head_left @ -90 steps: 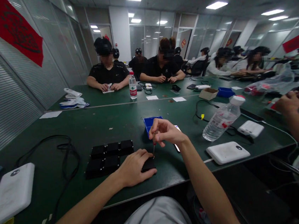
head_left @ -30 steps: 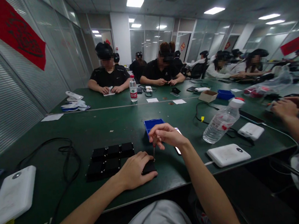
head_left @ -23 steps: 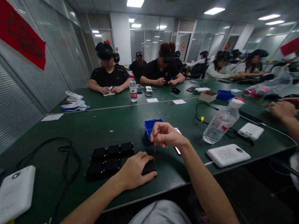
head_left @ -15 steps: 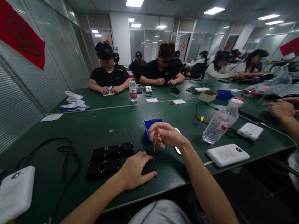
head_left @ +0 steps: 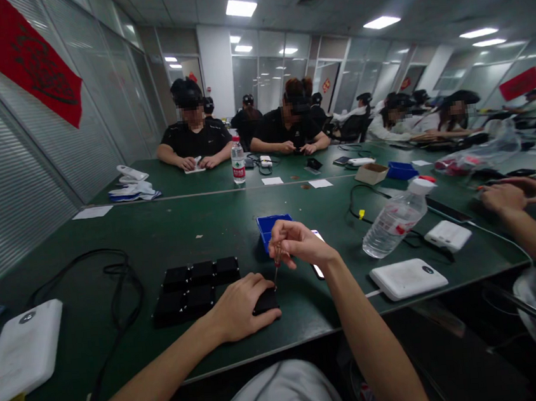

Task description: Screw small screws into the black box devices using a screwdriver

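Observation:
My left hand (head_left: 241,308) lies over a small black block (head_left: 266,301) near the table's front edge, fingers on its far side and thumb along its near side. In the fingers of my right hand (head_left: 301,243) is a screwdriver (head_left: 277,260), held nearly upright. Its tip meets the block's far right corner. To the left sit several similar black blocks (head_left: 198,300) in two rows, with small shiny spots at their corners. Behind my right hand stands a blue tray (head_left: 270,223), partly hidden. A lit phone (head_left: 319,265) lies beside my right wrist.
At right a clear water bottle (head_left: 390,226) lies tilted near a white power bank (head_left: 409,277). Another white device (head_left: 25,353) and a black cable (head_left: 131,285) are at left. A neighbour's hands (head_left: 504,196) work at far right; two people sit opposite.
My right fingers have shifted slightly around the screwdriver's handle, with its tip still at the block's corner. My left hand stays in place. The view has moved very slightly.

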`<state>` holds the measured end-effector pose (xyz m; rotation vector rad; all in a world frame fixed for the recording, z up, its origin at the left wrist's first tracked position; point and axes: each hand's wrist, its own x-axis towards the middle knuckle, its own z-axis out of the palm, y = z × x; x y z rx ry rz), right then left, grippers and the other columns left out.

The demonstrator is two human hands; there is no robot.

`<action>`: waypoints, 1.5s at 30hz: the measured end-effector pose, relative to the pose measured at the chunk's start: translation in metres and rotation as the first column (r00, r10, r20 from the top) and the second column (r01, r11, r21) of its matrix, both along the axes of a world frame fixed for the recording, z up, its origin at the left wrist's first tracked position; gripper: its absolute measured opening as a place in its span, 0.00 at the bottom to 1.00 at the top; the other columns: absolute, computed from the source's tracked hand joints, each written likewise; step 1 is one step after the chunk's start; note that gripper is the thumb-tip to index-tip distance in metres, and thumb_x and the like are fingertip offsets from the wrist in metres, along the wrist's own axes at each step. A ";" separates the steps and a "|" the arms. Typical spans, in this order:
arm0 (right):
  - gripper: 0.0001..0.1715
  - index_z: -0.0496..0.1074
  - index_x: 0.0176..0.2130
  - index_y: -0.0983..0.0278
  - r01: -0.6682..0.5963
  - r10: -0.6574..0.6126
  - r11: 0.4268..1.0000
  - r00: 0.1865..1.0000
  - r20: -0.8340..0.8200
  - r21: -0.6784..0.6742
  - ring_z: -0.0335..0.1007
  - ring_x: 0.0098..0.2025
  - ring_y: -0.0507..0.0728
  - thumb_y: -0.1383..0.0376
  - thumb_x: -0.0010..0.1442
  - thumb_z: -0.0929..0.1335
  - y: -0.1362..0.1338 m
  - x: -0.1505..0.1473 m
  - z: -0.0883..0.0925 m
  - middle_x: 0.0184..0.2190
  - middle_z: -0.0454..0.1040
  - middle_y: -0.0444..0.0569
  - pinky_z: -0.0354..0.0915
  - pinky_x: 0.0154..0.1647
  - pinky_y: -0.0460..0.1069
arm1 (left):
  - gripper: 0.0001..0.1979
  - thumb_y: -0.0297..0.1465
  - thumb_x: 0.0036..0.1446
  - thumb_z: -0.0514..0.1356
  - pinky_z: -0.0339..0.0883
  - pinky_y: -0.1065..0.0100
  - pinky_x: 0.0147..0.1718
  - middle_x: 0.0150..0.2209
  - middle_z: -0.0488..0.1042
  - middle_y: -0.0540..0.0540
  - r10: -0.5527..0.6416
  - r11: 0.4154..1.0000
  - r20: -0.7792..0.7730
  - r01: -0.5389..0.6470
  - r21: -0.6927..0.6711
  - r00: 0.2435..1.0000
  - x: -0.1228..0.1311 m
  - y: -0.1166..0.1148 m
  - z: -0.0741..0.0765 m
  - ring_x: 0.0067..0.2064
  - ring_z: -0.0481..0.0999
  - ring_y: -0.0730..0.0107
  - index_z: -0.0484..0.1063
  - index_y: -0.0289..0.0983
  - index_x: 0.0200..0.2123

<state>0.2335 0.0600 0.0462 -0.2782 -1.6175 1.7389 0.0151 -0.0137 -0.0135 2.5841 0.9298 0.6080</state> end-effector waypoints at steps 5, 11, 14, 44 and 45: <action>0.18 0.76 0.46 0.66 0.009 -0.010 1.000 0.999 0.039 0.022 0.76 0.23 0.48 0.56 0.63 0.75 0.000 0.000 0.000 0.36 0.82 0.49 0.72 0.22 0.41 | 0.19 0.38 0.62 0.66 0.72 0.53 0.52 0.49 0.76 0.40 0.004 1.000 -0.015 -0.004 -0.008 1.000 0.001 0.000 0.003 0.51 0.76 0.53 0.71 0.36 0.53; 0.17 0.76 0.42 0.66 0.002 -0.003 1.000 0.997 0.075 0.015 0.75 0.22 0.48 0.58 0.60 0.77 0.000 0.004 -0.002 0.37 0.83 0.50 0.67 0.16 0.40 | 0.20 0.39 0.62 0.66 0.72 0.53 0.53 0.50 0.75 0.40 0.008 1.000 -0.020 -0.008 -0.007 1.000 0.002 -0.001 0.004 0.52 0.76 0.53 0.71 0.35 0.54; 0.19 0.71 0.38 0.65 0.034 -0.034 0.999 0.998 0.062 -0.002 0.74 0.20 0.47 0.60 0.56 0.79 -0.002 0.003 0.000 0.37 0.83 0.48 0.67 0.17 0.40 | 0.21 0.39 0.62 0.67 0.72 0.54 0.53 0.49 0.75 0.40 0.010 1.000 -0.019 -0.010 -0.003 1.000 0.001 -0.001 0.003 0.51 0.76 0.53 0.71 0.35 0.54; 0.15 0.78 0.42 0.65 0.015 -0.018 0.999 0.997 0.071 0.047 0.74 0.23 0.47 0.60 0.58 0.78 0.002 0.006 -0.004 0.36 0.82 0.48 0.67 0.19 0.39 | 0.21 0.39 0.62 0.67 0.72 0.55 0.53 0.50 0.75 0.40 0.014 1.000 -0.019 -0.014 -0.009 1.000 0.001 -0.001 0.003 0.51 0.77 0.54 0.71 0.36 0.54; 0.15 0.78 0.42 0.65 0.017 -0.020 0.999 0.997 0.072 0.049 0.74 0.23 0.47 0.61 0.58 0.78 0.002 0.006 -0.004 0.36 0.82 0.48 0.66 0.19 0.39 | 0.21 0.39 0.62 0.67 0.72 0.55 0.53 0.50 0.75 0.40 0.016 1.000 -0.017 -0.016 -0.010 1.000 0.001 -0.001 0.003 0.51 0.77 0.54 0.71 0.36 0.54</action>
